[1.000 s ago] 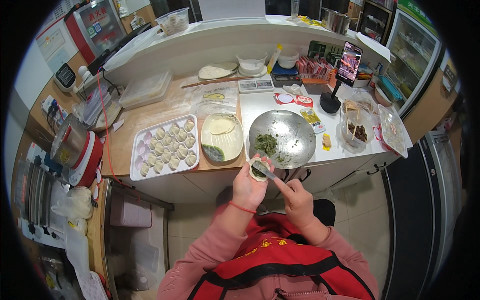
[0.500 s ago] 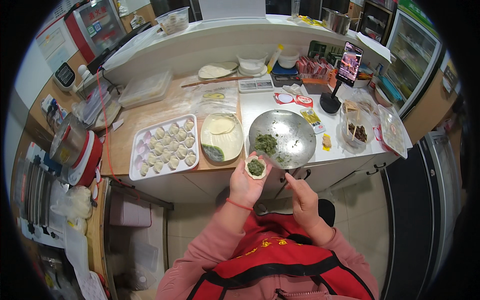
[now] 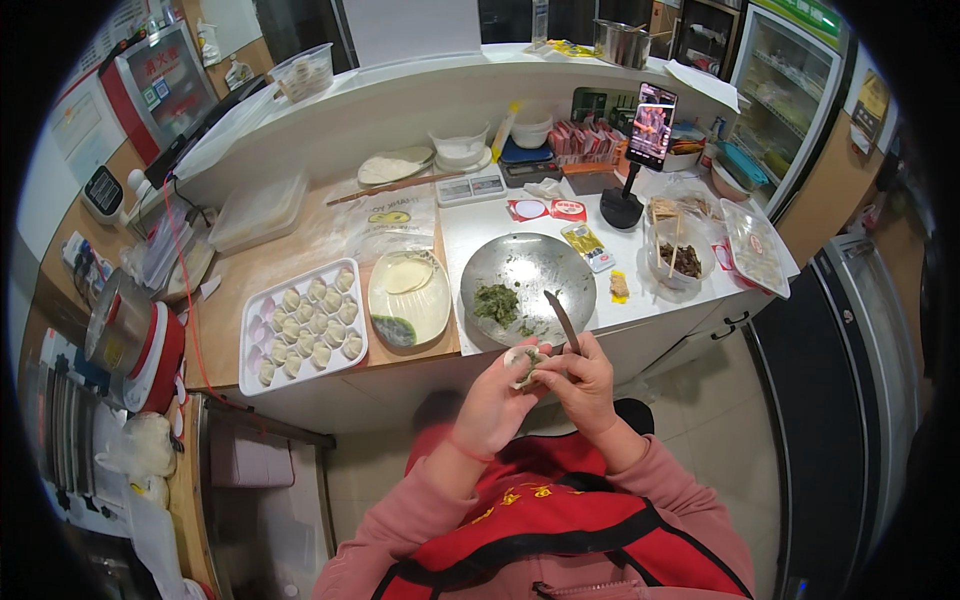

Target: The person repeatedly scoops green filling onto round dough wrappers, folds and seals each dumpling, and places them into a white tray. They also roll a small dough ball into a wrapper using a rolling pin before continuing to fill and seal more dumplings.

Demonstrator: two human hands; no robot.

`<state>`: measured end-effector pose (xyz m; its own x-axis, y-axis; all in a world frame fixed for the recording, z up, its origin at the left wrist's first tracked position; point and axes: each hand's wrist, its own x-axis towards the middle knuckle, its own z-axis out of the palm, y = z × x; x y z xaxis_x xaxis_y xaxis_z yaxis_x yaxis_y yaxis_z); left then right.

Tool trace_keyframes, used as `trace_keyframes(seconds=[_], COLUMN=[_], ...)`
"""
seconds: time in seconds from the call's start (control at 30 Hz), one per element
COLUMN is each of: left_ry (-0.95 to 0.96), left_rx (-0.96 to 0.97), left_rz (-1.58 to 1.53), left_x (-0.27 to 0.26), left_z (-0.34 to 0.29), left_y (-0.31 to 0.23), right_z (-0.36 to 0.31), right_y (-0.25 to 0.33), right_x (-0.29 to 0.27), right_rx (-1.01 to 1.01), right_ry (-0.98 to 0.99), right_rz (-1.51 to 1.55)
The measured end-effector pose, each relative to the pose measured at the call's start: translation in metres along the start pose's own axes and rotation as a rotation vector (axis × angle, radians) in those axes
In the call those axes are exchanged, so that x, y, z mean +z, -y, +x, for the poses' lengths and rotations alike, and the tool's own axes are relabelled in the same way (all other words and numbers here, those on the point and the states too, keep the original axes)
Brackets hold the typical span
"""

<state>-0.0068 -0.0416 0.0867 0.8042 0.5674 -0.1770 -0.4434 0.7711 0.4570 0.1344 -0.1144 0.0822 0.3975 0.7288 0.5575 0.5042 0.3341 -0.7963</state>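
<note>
My left hand cups a round dumpling wrapper with green filling on it. My right hand is closed, its thumb and fingertips on the wrapper's near right edge. A narrow flat filling spatula juts up from that same hand, its tip over a wide steel bowl. Chopped green filling lies in the bowl's left part. Beside it stands a leaf-patterned plate with a few flat wrappers. A white tray farther left holds several finished dumplings.
A phone on a stand rises behind the bowl, near a digital scale. At the right are a tub with dark food and chopsticks and a lidded clear box. A red-based mixer stands at the left.
My hands have come together; the right fingers now touch the wrapper, which has tilted and begun to fold. The spatula now points up and away. The view has shifted slightly.
</note>
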Motion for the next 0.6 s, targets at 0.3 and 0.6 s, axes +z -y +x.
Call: trace_keyframes(seconds=[0.3,0.6], left_ry=[0.115,0.169], left_rx=[0.270,0.439], left_rz=[0.681,0.924], left_x=[0.020,0.024], left_z=[-0.013,-0.018], left_y=[0.003,-0.007], right_z=[0.010,0.015], right_y=[0.026,0.042], right_x=[-0.010,-0.012], right_rx=[0.083,0.091], right_ry=[-0.008,0.039], right_rz=[0.165,0.243])
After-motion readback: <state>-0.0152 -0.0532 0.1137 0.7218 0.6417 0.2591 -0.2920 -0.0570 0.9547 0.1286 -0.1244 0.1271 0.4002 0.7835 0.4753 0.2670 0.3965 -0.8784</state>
